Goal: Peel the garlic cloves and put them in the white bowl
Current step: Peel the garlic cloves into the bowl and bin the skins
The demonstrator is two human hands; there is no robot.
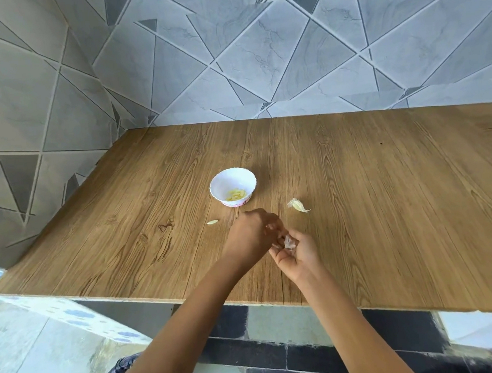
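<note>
A scalloped white bowl sits just beyond the hands; left hand and right hand pinch a papery-skinned garlic clove.

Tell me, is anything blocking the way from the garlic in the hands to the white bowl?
Nothing visible. Only bare table lies between the held garlic clove and the white bowl; a loose clove sits off left, an unpeeled piece off right.

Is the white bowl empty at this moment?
No, several yellowish peeled cloves lie at the bottom of the white bowl.
</note>
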